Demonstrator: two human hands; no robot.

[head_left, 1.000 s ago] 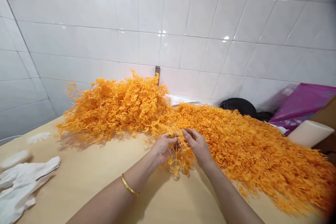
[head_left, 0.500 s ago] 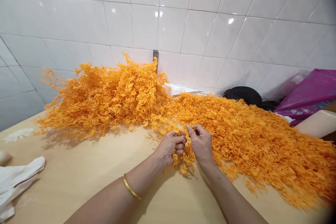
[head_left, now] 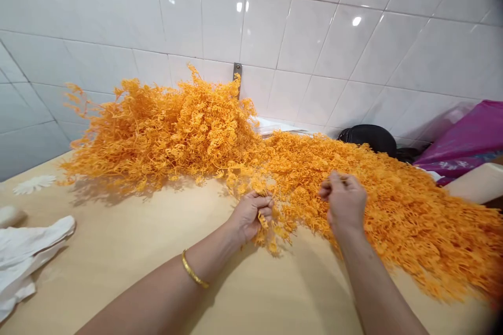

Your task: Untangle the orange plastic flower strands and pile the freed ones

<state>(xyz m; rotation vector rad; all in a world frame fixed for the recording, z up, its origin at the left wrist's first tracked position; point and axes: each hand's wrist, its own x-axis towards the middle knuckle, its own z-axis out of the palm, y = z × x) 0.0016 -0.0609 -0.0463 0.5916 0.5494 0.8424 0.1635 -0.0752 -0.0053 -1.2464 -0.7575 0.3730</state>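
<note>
My left hand point(head_left: 251, 214), a gold bangle on its wrist, is closed around an orange curly sprig point(head_left: 271, 243), whose ends hang below the fingers. Apart from it, on the right, my right hand point(head_left: 348, 199) is in the air with fingers curled together in a pinch. What is between them, if anything, is blurred and too small to name. Behind that hand spreads a broad heap of orange sprigs point(head_left: 404, 209). A taller pile of orange sprigs point(head_left: 168, 131) stands at the back left, against the wall side of the table.
The pale wooden table point(head_left: 129, 251) meets a white tiled wall point(head_left: 310, 36). A white cloth point(head_left: 31, 256) and a white flower-like piece point(head_left: 34, 185) lie on the left. At the back right are a black rounded case point(head_left: 369, 138) and a purple bag point(head_left: 467, 133).
My right hand has moved away from the left, to the right and slightly up. The left hand stays closed on the sprig. The whole view has shifted slightly.
</note>
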